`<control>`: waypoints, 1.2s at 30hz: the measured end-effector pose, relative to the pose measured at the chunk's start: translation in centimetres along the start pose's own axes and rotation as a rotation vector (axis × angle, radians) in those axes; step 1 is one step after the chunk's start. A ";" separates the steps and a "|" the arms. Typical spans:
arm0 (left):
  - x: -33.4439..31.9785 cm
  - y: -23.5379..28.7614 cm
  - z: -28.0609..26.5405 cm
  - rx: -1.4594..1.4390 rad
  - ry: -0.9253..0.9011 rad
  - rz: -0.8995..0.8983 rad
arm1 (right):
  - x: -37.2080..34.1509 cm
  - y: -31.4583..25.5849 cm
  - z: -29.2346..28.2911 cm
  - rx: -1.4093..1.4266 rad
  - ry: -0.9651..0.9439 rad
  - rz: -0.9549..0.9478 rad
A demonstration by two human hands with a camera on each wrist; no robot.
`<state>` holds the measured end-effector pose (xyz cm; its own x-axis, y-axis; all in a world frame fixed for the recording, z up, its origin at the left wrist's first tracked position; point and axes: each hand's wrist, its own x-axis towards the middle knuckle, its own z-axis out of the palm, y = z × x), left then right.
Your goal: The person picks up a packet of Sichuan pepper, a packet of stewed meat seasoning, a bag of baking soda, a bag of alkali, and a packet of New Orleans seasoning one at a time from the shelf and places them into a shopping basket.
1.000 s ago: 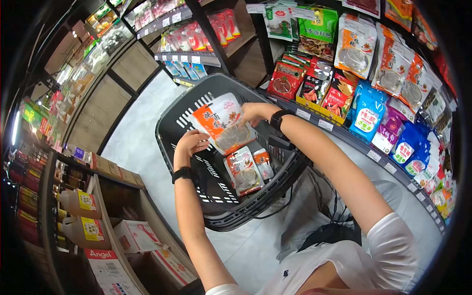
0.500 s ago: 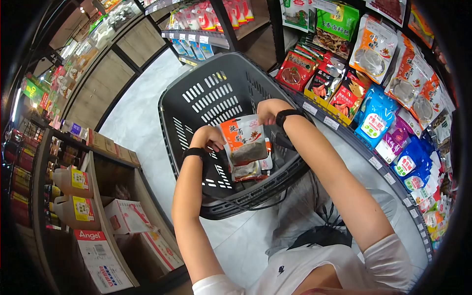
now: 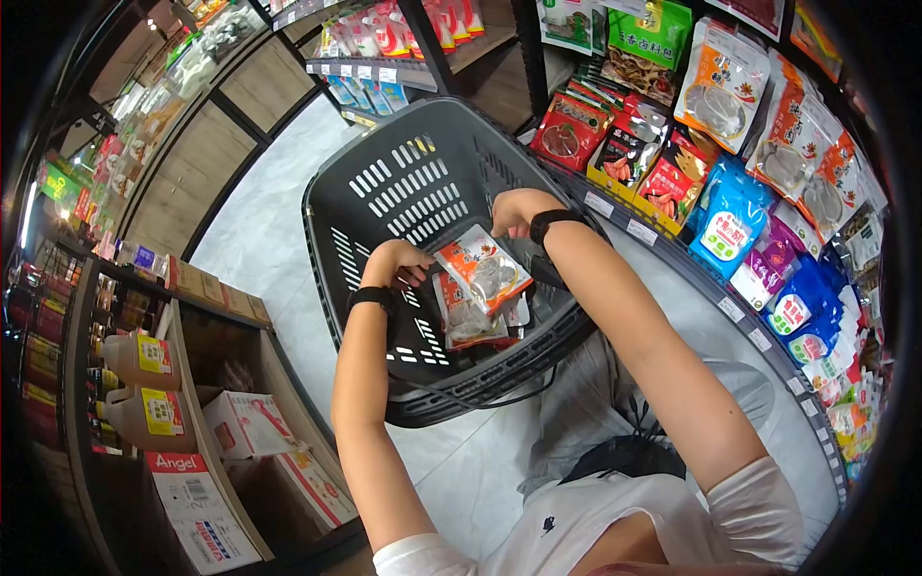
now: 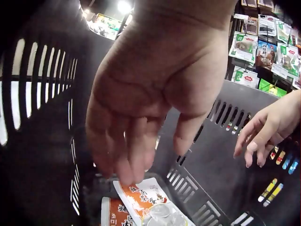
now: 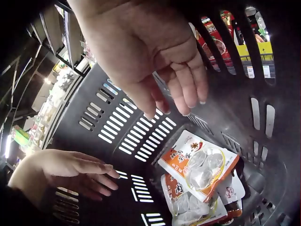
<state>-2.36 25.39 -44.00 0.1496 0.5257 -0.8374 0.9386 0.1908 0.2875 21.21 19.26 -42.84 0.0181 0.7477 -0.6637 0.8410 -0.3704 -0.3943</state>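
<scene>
Both hands hang inside a dark grey shopping basket (image 3: 451, 134) with slotted walls. An orange-and-white spice packet (image 3: 488, 272) with a clear window lies tilted on top of other packets (image 3: 459, 314) at the basket's bottom. My left hand (image 3: 396, 262) is to the left of the top packet, its fingers loosely extended. Over on the right, my right hand (image 3: 519, 211) hovers above the packet's far edge with relaxed fingers. In the right wrist view, the top packet (image 5: 200, 165) lies below both hands, and neither holds anything.
On the right, a shelf carries red pouches (image 3: 571, 130), blue bags (image 3: 727, 230) and hanging orange-and-white packets (image 3: 722, 86). A wooden shelf at the left holds jugs (image 3: 144, 413) and cartons (image 3: 252, 422). Pale floor (image 3: 274, 192) runs beyond the basket.
The orange-and-white packet, held up between both hands a second ago, has gone down into the basket and now lies on the others. Both hands have let go of it.
</scene>
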 end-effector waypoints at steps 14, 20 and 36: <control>1.0 -0.7 -1.2 -0.090 0.010 0.090 | -6.6 -0.4 -2.2 0.714 0.177 -0.638; -4.6 2.2 0.3 -0.057 0.063 0.312 | -18.8 3.6 -1.3 0.434 0.771 -1.064; -28.6 8.6 16.4 0.210 1.182 1.058 | -44.7 40.5 21.6 1.007 1.982 0.219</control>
<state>6.53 -1.62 -25.19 0.5105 0.6770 0.5302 0.6125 -0.7190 0.3284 42.78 -41.08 -42.93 0.9426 -0.1367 0.3047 0.2944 -0.0908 -0.9514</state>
